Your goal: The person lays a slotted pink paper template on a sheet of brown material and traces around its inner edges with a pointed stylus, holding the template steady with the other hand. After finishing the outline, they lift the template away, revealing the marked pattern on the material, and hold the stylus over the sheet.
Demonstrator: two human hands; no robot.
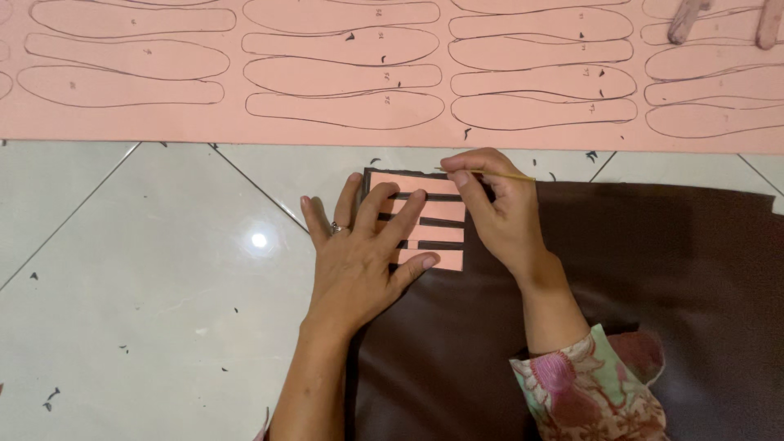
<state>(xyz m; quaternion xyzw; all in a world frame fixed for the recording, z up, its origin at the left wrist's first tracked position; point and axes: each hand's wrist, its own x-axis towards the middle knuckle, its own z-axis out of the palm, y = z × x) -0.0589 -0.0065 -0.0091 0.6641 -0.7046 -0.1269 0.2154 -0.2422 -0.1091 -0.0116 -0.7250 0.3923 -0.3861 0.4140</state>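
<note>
Kneeling over the floor work, the person has a lot already marked out: the long pink sheet [245, 131] across the top of the view carries rows of traced sole outlines from its left edge to its right, none of them cut free as far as I can see. Below it the white tiled floor [122, 286] is dotted with small dark scraps.

Moving right, the left hand [359, 261] lies flat with its fingers spread open, a ring on one, pressing down a small pink template [425, 208] with slots cut through it. That template sits on the upper left corner of a dark brown sheet [653, 286] spread over the tiles. The right hand [498, 212] is closed in a pinch on a thin yellow marking stick [502, 174], its tip at the template's top edge. A flowered sleeve [588, 384] covers that forearm.

I judge the marking of the brown sheet barely begun: only this corner is in hand, and I can make out no drawn lines on the rest of it.

At the far top right, two fingers of another person [686, 20] rest on the pink sheet.

No box, tray or other container is in view.
</note>
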